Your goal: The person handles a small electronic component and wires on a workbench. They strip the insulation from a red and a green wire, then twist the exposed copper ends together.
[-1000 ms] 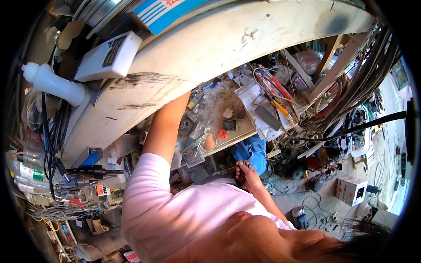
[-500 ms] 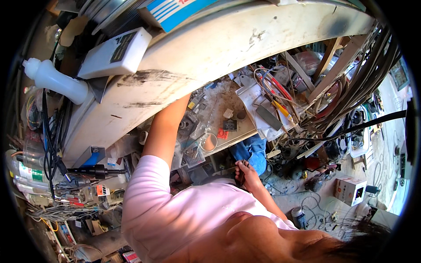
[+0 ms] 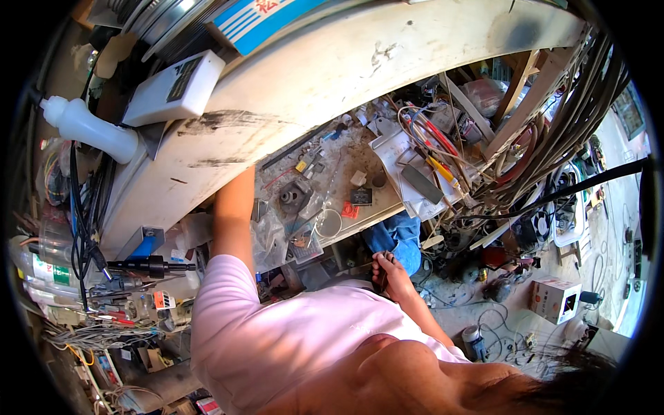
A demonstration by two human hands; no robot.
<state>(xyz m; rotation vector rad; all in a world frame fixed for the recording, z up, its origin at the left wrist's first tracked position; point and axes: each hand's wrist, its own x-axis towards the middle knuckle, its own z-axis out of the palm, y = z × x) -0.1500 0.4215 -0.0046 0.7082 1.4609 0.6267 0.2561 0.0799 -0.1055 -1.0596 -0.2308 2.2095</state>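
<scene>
My left arm [image 3: 234,214] reaches up beneath a pale shelf board [image 3: 290,97]. The shelf hides that hand, so its fingers and anything in them do not show. Beside the forearm lie a clear plastic bag [image 3: 270,238] and a grey metal part with a round hole [image 3: 293,196] on the cluttered workbench [image 3: 351,158]. Low in front of me, next to blue denim [image 3: 398,242], my right hand [image 3: 391,271] is closed around something dark, mostly covered by the fingers, which I cannot make out.
On the shelf rest a white box [image 3: 176,86], a white plastic bottle [image 3: 86,128] and a blue striped box [image 3: 259,24]. Bundled cables [image 3: 560,145] hang at the right. A clear cup [image 3: 328,223] stands by the bench edge, and a printed carton [image 3: 555,299] sits on the floor.
My left arm has shifted left and back along the shelf, uncovering the metal part and plastic bag on the bench. My right hand stays closed in about the same place.
</scene>
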